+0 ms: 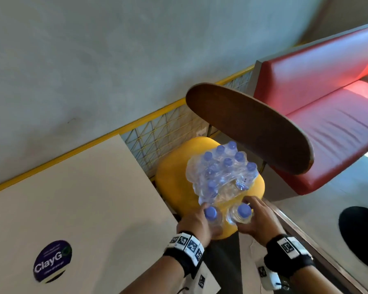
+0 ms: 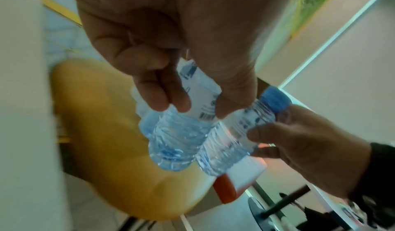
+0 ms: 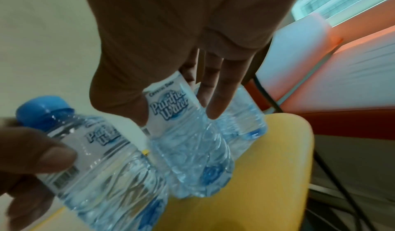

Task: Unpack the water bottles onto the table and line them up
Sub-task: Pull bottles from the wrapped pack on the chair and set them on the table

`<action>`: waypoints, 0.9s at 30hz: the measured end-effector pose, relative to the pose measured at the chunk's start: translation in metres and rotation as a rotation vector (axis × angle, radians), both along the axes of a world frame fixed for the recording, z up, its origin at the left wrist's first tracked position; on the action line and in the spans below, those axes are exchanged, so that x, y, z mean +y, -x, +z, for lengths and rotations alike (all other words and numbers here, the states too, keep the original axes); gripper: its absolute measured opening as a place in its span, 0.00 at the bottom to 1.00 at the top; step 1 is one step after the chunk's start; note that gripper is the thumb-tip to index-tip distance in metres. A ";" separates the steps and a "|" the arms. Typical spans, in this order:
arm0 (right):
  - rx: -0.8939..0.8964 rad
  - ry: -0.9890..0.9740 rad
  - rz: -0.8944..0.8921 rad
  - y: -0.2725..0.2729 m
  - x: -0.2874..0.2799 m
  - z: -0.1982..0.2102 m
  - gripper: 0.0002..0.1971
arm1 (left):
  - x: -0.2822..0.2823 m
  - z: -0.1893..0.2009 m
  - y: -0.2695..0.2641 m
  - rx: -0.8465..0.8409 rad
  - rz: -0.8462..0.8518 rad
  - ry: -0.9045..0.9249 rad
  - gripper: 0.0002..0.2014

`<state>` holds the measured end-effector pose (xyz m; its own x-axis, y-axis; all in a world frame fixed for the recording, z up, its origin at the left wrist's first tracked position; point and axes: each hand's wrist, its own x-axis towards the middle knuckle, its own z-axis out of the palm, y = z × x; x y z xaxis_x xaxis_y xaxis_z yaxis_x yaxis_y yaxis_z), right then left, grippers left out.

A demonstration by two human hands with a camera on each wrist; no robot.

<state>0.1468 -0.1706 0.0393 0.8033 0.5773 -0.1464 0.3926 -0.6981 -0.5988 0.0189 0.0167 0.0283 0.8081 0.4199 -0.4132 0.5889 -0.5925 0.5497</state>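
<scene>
Evidently the person had gone to the pack for two bottles at once; the torn clear-plastic shrink-wrapped pack of small blue-capped water bottles (image 1: 222, 175) stood on the rounded yellow chair seat (image 1: 172, 177) just beside the pale rectangular table (image 1: 72, 198), probably because the seat kept it low and within easy reach of both arms; the left hand (image 1: 197, 224) was wrapped round one small clear blue-capped water bottle (image 1: 211, 216) at its label, thumb on one side and fingers on the other, a grip that would leave the base free to be set down upright; the right hand (image 1: 256, 219) was closed in the same way on a second blue-capped water bottle (image 1: 241, 215), its fingers lying along the far side of the label; the two held bottles sat side by side, close or touching, at the near edge of the pack, above the seat; I judged them just clear of the loosened wrap, since the film was bunched open on that side; the remaining bottles stayed upright in the wrap; no bottle showed on the visible part of the table, so the line was not yet begun there; a dark brown curved wooden chair back (image 1: 251, 128) and a red upholstered bench (image 1: 323, 107) stood behind.
</scene>
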 end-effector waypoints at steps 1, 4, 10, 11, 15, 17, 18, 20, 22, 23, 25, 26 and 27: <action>0.010 -0.023 0.042 0.017 0.008 0.002 0.32 | 0.015 0.000 0.027 -0.011 0.051 -0.018 0.34; 0.057 -0.035 0.226 0.071 0.052 0.005 0.31 | 0.070 -0.002 0.113 0.021 0.154 -0.078 0.35; 0.185 -0.054 0.576 0.200 0.185 0.004 0.29 | 0.177 -0.014 0.321 -0.015 0.528 -0.030 0.34; 0.200 -0.058 0.618 0.222 0.208 0.003 0.30 | 0.192 -0.015 0.352 -0.004 0.574 -0.044 0.30; 0.243 -0.073 0.753 0.310 0.295 -0.001 0.29 | 0.242 -0.014 0.459 0.066 0.730 -0.094 0.23; 0.262 -0.061 0.799 0.352 0.333 -0.004 0.27 | 0.261 -0.012 0.496 0.067 0.800 -0.095 0.20; 0.263 -0.057 0.819 0.372 0.351 -0.008 0.26 | 0.269 -0.013 0.511 0.062 0.833 -0.092 0.21; 0.253 -0.034 0.859 0.409 0.382 -0.018 0.25 | 0.281 -0.012 0.535 0.058 0.862 -0.075 0.25; 0.251 0.004 0.884 0.439 0.409 -0.031 0.26 | 0.292 -0.011 0.550 0.069 0.842 -0.069 0.29; 0.245 0.025 0.892 0.451 0.420 -0.036 0.27 | 0.296 -0.010 0.555 0.078 0.828 -0.061 0.30; 0.218 0.056 0.900 0.472 0.438 -0.040 0.28 | 0.306 -0.007 0.560 0.086 0.823 -0.054 0.31; 0.207 0.064 0.898 0.481 0.445 -0.041 0.29 | 0.311 -0.008 0.563 0.084 0.827 -0.052 0.31; 0.203 0.068 0.887 0.487 0.451 -0.043 0.29 | 0.317 -0.009 0.564 0.073 0.831 -0.054 0.30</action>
<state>-0.3403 0.2807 -0.0036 0.0242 0.9559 -0.2929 0.6940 -0.2269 -0.6833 -0.5450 0.3334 0.0194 0.1986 0.8880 -0.4148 0.8787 0.0261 0.4767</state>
